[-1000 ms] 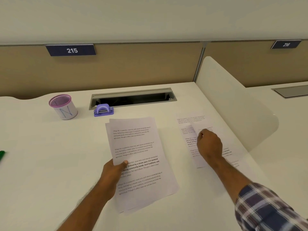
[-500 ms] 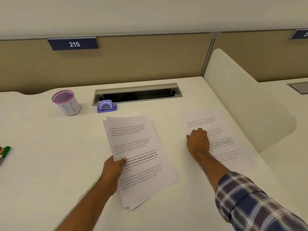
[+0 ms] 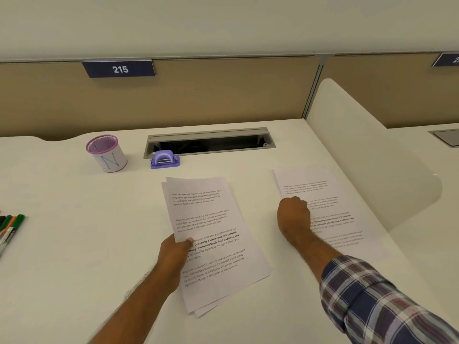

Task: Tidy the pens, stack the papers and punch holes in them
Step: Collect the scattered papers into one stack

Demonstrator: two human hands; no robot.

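Observation:
A loose stack of printed papers (image 3: 211, 219) lies in the middle of the white desk (image 3: 74, 256). My left hand (image 3: 175, 254) grips the stack's left edge, thumb on top. A single printed sheet (image 3: 330, 194) lies flat to the right, and my right hand (image 3: 294, 217) presses down on its left edge with curled fingers. A small purple hole punch (image 3: 164, 159) stands behind the stack. A pink mesh pen cup (image 3: 106, 153) is to its left and looks empty. Several marker pens (image 3: 11, 228) lie at the desk's left edge, partly cut off.
An open grey cable tray (image 3: 211, 141) is sunk into the desk behind the punch. A tan partition with a "215" sign (image 3: 119, 69) closes the back. A white curved divider (image 3: 372, 155) borders the desk on the right.
My right hand has dragged the single sheet leftward, toward the stack. The view has shifted left, bringing the pens into sight. My left hand keeps its hold on the stack.

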